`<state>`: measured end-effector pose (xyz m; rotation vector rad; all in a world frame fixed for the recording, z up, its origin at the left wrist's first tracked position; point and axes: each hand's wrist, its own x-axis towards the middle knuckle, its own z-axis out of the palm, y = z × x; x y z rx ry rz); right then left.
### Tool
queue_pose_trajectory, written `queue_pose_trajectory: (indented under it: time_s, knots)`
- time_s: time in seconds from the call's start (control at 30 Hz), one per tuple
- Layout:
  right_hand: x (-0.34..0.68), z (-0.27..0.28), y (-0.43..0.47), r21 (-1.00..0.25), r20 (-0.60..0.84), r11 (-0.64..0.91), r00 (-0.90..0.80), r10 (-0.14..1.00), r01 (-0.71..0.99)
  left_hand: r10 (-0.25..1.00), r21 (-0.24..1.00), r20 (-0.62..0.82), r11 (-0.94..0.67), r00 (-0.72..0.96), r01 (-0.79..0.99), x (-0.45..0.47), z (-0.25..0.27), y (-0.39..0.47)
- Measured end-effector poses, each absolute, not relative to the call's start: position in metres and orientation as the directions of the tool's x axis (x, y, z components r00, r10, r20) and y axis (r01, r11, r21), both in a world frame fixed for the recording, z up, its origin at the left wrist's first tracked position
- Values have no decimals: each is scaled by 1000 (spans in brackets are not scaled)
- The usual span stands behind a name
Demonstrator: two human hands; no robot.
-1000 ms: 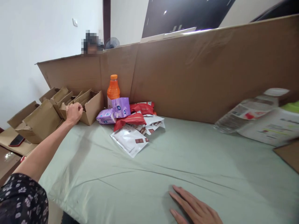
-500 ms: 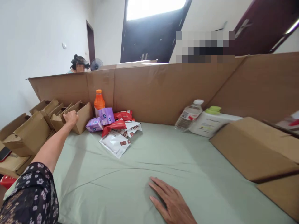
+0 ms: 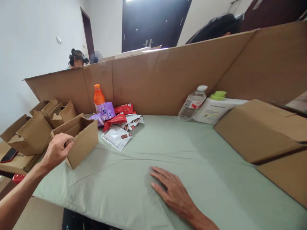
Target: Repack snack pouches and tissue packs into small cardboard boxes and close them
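Note:
My left hand (image 3: 59, 149) grips the near top edge of an open cardboard box (image 3: 83, 145) at the left of the cloth. The box's inside is mostly hidden from this angle. My right hand (image 3: 171, 190) lies with fingers spread on the green cloth (image 3: 134, 191) near the front, holding nothing. Just beyond the box are purple packs (image 3: 105, 111), red packets (image 3: 116, 121) and a white pouch (image 3: 116, 137). Behind them an orange drink bottle (image 3: 98, 95) stands upright.
More open cardboard boxes (image 3: 33, 134) crowd the left side, with a phone (image 3: 9, 155) by them. A tall cardboard wall (image 3: 148, 83) runs across the back. Against it lean a clear bottle (image 3: 193, 103) and a white jug (image 3: 213, 110). Large cardboard (image 3: 259, 134) lies right; two people are beyond the wall.
My left hand has pulled the cardboard box toward me, away from the other boxes. My right hand stays spread on the cloth. The view has tipped down slightly.

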<state>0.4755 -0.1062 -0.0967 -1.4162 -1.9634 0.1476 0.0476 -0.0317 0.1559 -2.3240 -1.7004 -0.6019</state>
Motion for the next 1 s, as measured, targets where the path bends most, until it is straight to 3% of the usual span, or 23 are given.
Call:
queue_pose_trajectory:
  time_s: [0.13,0.3,0.4,0.5,0.57,0.63,0.8,1.0]
  knots:
    - [471,-81,-106,-768,316,238,28,948,594,628,108,530,-717,570,689,65,145,-88]
    - [447,-52,-119,-963,128,113,47,991,244,533,108,493,-822,687,560,93,133,-121]
    - [438,-37,-129,-993,59,61,-20,998,98,535,140,601,-802,594,581,92,113,-134]
    - [436,-28,-137,-999,-34,-33,-24,999,23,636,319,682,-703,362,636,78,77,-144]
    - [435,-25,-140,-995,-94,-94,-18,995,-13,753,464,607,-595,254,656,69,48,-146]
    - [433,-25,-138,-988,-140,-142,-29,990,-55,846,531,489,-481,212,698,63,20,-142]
    - [425,-38,-124,-988,-102,-104,-26,994,-117,904,491,285,-423,318,762,77,-23,-120]
    - [446,-39,-98,-988,-145,-146,-32,989,-41,871,495,334,-487,360,719,107,-27,-82]
